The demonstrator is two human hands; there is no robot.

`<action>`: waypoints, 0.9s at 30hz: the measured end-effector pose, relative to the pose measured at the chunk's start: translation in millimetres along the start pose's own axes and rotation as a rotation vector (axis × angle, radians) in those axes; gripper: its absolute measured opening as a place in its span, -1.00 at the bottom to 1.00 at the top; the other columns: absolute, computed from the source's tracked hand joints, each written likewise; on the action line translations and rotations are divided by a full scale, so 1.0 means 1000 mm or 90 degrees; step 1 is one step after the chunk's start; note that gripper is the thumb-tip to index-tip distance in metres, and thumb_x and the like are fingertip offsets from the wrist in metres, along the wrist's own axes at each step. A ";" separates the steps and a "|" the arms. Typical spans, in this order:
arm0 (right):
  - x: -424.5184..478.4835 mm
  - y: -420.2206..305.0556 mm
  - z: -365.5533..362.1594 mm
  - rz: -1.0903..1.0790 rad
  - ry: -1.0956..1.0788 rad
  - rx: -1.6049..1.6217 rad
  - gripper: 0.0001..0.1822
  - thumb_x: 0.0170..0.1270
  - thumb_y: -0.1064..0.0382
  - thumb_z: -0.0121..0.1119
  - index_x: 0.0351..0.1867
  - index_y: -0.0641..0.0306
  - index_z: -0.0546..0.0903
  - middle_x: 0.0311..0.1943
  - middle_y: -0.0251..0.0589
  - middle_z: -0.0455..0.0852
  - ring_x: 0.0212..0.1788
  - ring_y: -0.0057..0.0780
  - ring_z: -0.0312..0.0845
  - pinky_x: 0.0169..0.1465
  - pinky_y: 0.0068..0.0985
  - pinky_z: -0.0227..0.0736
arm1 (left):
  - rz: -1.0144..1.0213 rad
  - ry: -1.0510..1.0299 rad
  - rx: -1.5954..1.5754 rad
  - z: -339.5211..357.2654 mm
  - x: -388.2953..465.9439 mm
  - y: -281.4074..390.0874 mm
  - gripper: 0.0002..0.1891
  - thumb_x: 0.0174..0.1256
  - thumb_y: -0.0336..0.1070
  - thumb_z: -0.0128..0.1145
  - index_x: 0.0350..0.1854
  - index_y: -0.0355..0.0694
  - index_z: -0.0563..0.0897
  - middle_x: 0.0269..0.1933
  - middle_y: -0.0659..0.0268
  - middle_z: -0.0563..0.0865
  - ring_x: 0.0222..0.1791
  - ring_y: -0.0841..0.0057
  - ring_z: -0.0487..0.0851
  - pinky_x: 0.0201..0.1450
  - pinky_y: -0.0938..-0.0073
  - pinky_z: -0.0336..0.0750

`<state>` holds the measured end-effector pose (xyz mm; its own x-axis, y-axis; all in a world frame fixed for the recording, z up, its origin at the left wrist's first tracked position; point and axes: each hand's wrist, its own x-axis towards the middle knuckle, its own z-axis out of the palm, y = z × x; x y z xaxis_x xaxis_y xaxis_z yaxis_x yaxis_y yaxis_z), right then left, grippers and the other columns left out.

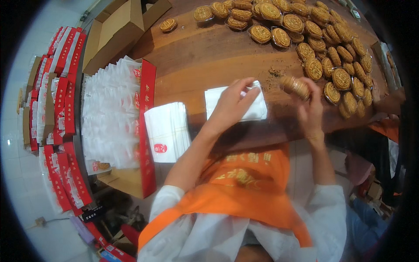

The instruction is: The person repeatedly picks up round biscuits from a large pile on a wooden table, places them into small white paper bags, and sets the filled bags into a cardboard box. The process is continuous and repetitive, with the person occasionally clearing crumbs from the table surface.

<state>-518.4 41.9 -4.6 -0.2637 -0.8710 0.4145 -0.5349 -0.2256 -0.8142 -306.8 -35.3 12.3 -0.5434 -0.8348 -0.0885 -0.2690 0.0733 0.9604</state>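
My left hand [230, 103] lies over a stack of white paper bags [258, 109] at the table's near edge. Its thumb and forefinger reach the upper edge of the top bag; whether they pinch it is hard to see. My right hand [311, 113], raised just right of the stack, grips round golden pastries in clear wrapping [295, 87], blurred by motion and seen edge-on. Left of my left forearm stands a banded bundle of white paper bags [167, 131] with a red printed mark.
Many wrapped round pastries [293, 23] are heaped across the wooden table's [186, 52] far right. Dark crumbs [275, 72] lie nearby. At left are a red-edged carton of filled bags [148, 131], an open cardboard box [114, 29] and stacked red cartons [67, 104]. Another person's arm [389, 101] shows at right.
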 end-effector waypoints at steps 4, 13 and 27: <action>0.002 0.005 -0.001 0.340 0.038 0.227 -0.53 0.33 0.19 0.04 0.19 0.32 0.27 -0.07 -0.18 0.54 -0.08 -0.53 0.48 -0.12 -0.60 0.47 | 0.216 0.080 0.467 0.006 -0.013 -0.046 -0.84 0.05 -0.36 0.16 -0.30 -0.24 0.56 -0.28 0.16 0.54 -0.24 0.21 0.51 -0.16 0.26 0.42; -0.011 0.017 0.027 0.473 -0.026 0.417 -0.58 0.38 0.11 -0.03 0.17 0.24 0.29 -0.14 -0.21 0.57 -0.39 -0.53 0.57 -0.43 -0.56 0.55 | 0.357 0.099 0.673 0.016 -0.005 -0.075 -0.91 -0.03 -0.48 0.07 -0.45 -0.21 0.46 -0.43 0.25 0.47 -0.40 0.33 0.50 -0.37 0.40 0.43; -0.018 -0.004 0.047 0.447 -0.214 0.357 -0.51 0.39 0.14 -0.03 0.24 0.38 0.27 -0.26 -0.29 0.58 -0.44 -0.66 0.48 -0.38 -0.70 0.43 | 0.355 0.158 0.479 0.015 -0.017 -0.063 -0.86 0.06 -0.57 0.04 -0.33 -0.28 0.44 -0.29 0.18 0.54 -0.21 0.21 0.55 -0.13 0.35 0.49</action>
<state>-473.5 38.0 -27.8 -0.0869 -0.9468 -0.3098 0.1430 0.2959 -0.9445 -292.2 -17.8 -50.7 -0.5866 -0.6593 0.4703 -0.5088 0.7519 0.4194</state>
